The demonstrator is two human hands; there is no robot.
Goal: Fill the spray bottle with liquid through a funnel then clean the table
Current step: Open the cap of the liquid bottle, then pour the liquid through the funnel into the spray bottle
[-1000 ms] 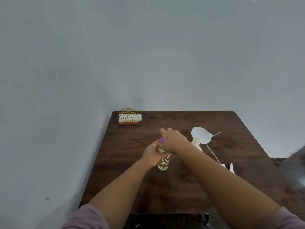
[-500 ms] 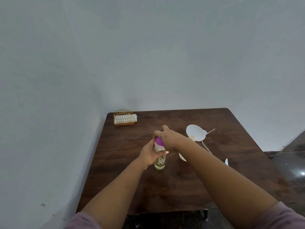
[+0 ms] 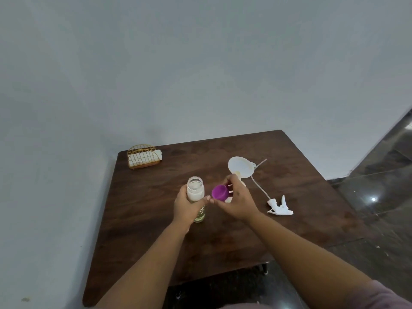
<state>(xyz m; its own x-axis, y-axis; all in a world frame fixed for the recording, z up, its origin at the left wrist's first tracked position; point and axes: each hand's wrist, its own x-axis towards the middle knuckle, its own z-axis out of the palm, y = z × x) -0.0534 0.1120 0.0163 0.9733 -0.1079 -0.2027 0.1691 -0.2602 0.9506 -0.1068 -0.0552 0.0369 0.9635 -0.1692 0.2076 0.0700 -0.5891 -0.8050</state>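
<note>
A clear bottle point(image 3: 195, 190) with pale liquid stands on the dark wooden table point(image 3: 289, 184), its mouth uncovered. My left hand point(image 3: 186, 207) grips its body. My right hand point(image 3: 237, 200) holds the purple cap point(image 3: 219, 192) just to the right of the bottle's neck, off the bottle. Behind my right hand a white funnel point(image 3: 240, 167) sits in the neck of a spray bottle that my hand mostly hides. The white spray trigger head point(image 3: 279, 206) with its long tube lies on the table to the right.
A gold wire holder with white napkins point(image 3: 143, 156) stands at the table's far left corner. Grey walls border the table on the left and behind. Shiny dark floor shows to the right.
My right hand has taken the purple cap off the bottle and moved it to the right. The bottle's mouth now stands uncovered. The camera has shifted, showing more floor.
</note>
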